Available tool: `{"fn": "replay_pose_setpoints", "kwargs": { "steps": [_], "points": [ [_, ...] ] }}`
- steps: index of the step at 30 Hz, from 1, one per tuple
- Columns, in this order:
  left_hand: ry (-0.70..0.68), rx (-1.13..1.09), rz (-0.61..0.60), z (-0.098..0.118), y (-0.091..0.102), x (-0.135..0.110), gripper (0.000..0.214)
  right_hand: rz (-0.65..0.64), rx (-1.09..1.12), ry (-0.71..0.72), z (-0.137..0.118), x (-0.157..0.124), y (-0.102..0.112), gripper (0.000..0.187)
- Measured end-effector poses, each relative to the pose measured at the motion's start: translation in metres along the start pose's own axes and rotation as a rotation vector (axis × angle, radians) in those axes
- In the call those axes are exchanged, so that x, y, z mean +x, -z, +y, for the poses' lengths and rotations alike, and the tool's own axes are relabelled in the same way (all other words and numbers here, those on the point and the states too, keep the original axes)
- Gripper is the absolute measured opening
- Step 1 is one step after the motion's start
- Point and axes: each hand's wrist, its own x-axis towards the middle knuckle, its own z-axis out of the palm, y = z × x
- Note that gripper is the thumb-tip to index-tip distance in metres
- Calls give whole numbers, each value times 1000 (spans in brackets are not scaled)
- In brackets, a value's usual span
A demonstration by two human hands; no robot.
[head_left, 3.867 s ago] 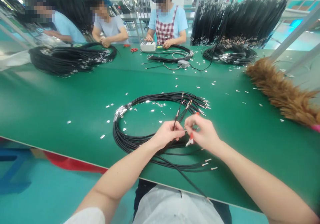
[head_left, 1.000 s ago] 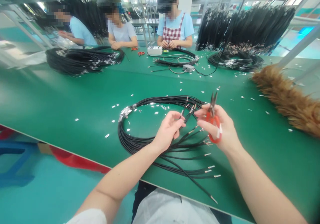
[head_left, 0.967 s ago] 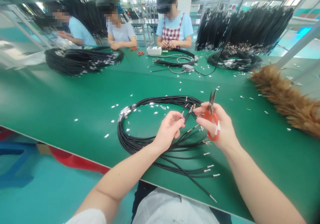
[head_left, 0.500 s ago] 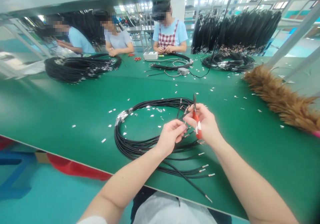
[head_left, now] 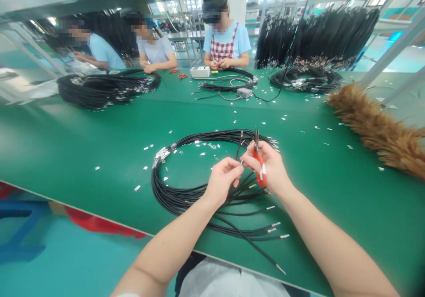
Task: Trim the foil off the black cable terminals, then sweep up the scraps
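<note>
A looped bundle of black cables (head_left: pixel 166 190) lies on the green table, its stripped ends fanned out toward the right. Above those ends, my left hand (head_left: pixel 223 177) pinches the end of one cable, with a small pale tip showing at the fingertips. My right hand (head_left: pixel 272 166) holds red-handled scissors (head_left: pixel 260 167) in the palm, blades pointing away from me. Its thumb and finger meet the same cable end close to my left fingertips. White tape (head_left: pixel 162 154) wraps the bundle at its left bend.
Across the green table (head_left: pixel 83 137), three people sit by more cable coils (head_left: pixel 109 91). A brown feather duster (head_left: pixel 375 129) lies at the right. White scraps are strewn about. A grey box (head_left: pixel 245 93) and a white power strip (head_left: pixel 199 71) stand at the back.
Both hands have shifted slightly left, and the fingertips of the two hands now meet at the cable end. The scissors stay in my right hand.
</note>
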Motion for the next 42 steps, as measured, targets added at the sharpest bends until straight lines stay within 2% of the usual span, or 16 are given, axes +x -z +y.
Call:
{"fn": "replay_pose_setpoints", "kwargs": {
  "steps": [5,8,13,19,22,24,26,29,31,37,42],
  "points": [
    [-118,157,79,-7,4,4,17,16,-97,48,4,-2,-3,21],
    [-112,187,87,-9,4,4,18,20,-141,69,5,-3,-3,20],
    [33,45,-4,-2,0,1,21,26,-154,61,5,-3,0,19],
    [235,-135,-152,7,2,-1,24,-27,-120,51,2,-5,3,21],
    [270,-174,-199,7,4,2,24,-31,-177,45,3,-5,6,21],
    [243,-172,-170,6,5,3,23,-24,-306,56,3,-4,11,21],
    [188,-170,-107,6,6,5,22,-48,-555,91,2,-4,19,24],
    [115,-155,-28,6,7,7,21,-158,-997,118,-2,-7,32,32],
    [95,-129,-12,6,6,7,20,-231,-1192,105,-5,-10,37,36],
    [61,-79,-23,2,6,6,17,-285,-1445,112,-5,-16,33,38],
    [23,-9,-24,-3,8,7,16,-290,-1491,116,-7,-15,28,36]
  ]
}}
